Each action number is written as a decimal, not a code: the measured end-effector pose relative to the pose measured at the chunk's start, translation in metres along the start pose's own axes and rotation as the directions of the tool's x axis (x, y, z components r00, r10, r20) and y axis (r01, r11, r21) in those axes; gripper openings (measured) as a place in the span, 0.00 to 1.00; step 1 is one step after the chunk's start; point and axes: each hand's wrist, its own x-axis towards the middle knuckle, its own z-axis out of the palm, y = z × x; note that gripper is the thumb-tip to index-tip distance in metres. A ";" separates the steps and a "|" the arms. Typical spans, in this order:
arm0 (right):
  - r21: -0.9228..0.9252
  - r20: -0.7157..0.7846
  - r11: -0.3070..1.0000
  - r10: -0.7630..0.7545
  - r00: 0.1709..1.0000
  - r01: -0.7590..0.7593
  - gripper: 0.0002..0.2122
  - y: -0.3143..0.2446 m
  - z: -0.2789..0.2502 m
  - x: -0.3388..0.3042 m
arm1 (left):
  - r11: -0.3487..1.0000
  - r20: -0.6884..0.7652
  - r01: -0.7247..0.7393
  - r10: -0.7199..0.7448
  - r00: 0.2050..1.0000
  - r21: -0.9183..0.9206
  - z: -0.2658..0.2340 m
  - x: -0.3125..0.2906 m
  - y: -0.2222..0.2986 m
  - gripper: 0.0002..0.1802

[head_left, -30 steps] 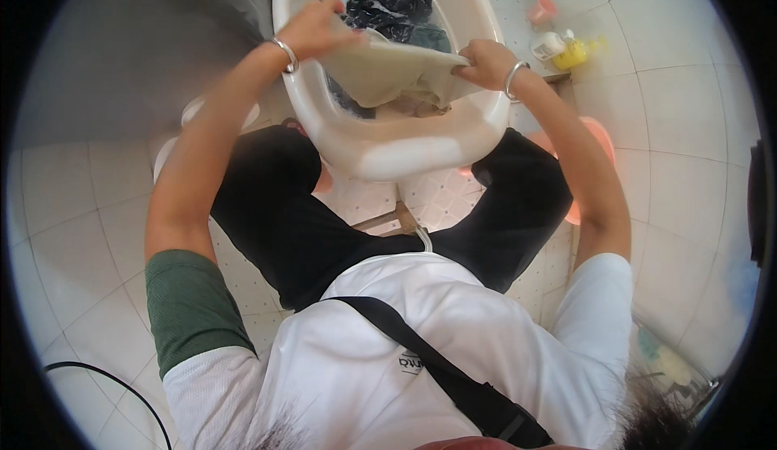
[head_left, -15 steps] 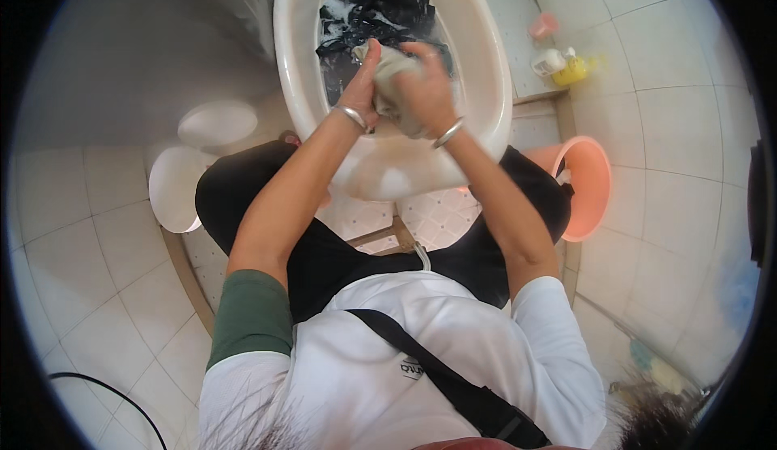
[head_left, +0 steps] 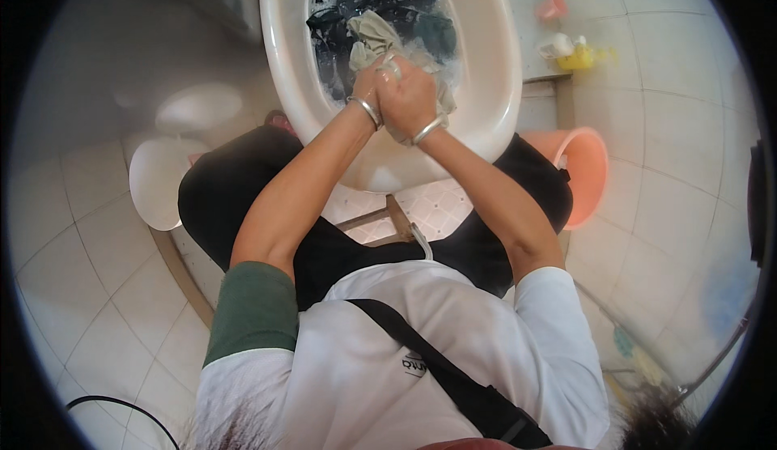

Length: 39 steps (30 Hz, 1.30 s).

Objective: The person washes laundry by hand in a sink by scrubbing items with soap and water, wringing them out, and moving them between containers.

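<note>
Over the near end of a white oval tub (head_left: 495, 70), my two hands are close together on a wet, pale grey-green cloth garment (head_left: 374, 32). My left hand (head_left: 367, 86) is closed on the cloth, its fingers partly hidden behind the right. My right hand (head_left: 406, 95) makes a fist round a bunched part of it. One end of the cloth spreads out beyond my fingers; another part hangs beside my right wrist. In the tub, dark wet clothes (head_left: 348, 25) lie in water with white suds, and a dark green piece shows on the right.
An orange bucket (head_left: 595, 176) stands by my right knee, a white bucket (head_left: 152, 184) by my left. On the right ledge are a pink cup (head_left: 553, 7), a white bottle (head_left: 557, 45) and a yellow bottle (head_left: 577, 58). Tiled walls rise on both sides.
My hands have come together on the cloth, the right one now a fist in front of the left. More of the cloth now spreads out beyond them, lower over the dark clothes.
</note>
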 end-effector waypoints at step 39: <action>0.831 0.479 -0.121 0.651 0.588 -0.543 0.16 0.077 -0.006 -0.038 | 0.450 0.056 0.131 -0.175 0.983 -0.883 -0.054 -0.009 0.143 0.12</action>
